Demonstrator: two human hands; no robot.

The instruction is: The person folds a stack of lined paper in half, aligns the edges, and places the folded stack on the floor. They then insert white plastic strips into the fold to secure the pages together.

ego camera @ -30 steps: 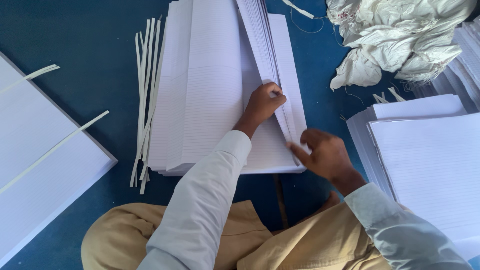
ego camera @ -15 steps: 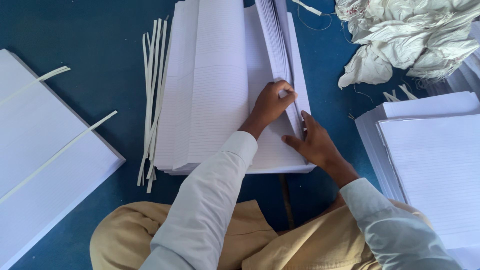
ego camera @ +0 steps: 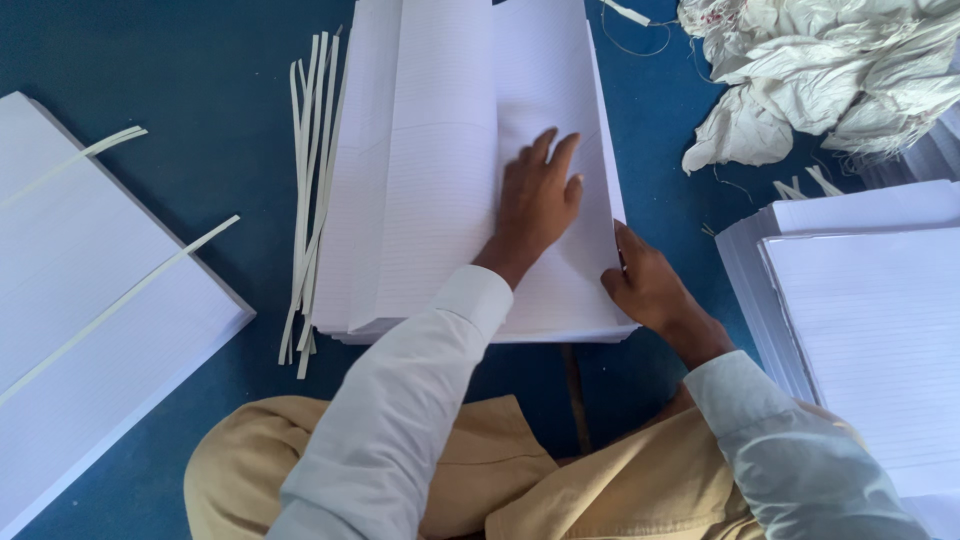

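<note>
A thick stack of white ruled sheets (ego camera: 420, 190) lies on the blue floor in front of my crossed legs. My left hand (ego camera: 540, 200) rests flat on the right half of the top sheet with its fingers spread, holding nothing. At the stack's right edge near the front corner, my right hand (ego camera: 648, 285) curls its fingers around the edges of the sheets. Both arms wear pale long sleeves.
A bundle of narrow paper strips (ego camera: 308, 190) lies along the stack's left side. Another big white paper stack (ego camera: 90, 310) with two strips across it sits at the left, and more ruled stacks (ego camera: 870, 300) at the right. Crumpled white cloth (ego camera: 830, 70) lies at the top right.
The sheets that stood lifted at the right of the stack now lie flat. My left hand has let go of them and spread flat; my right hand moved to the stack's right edge.
</note>
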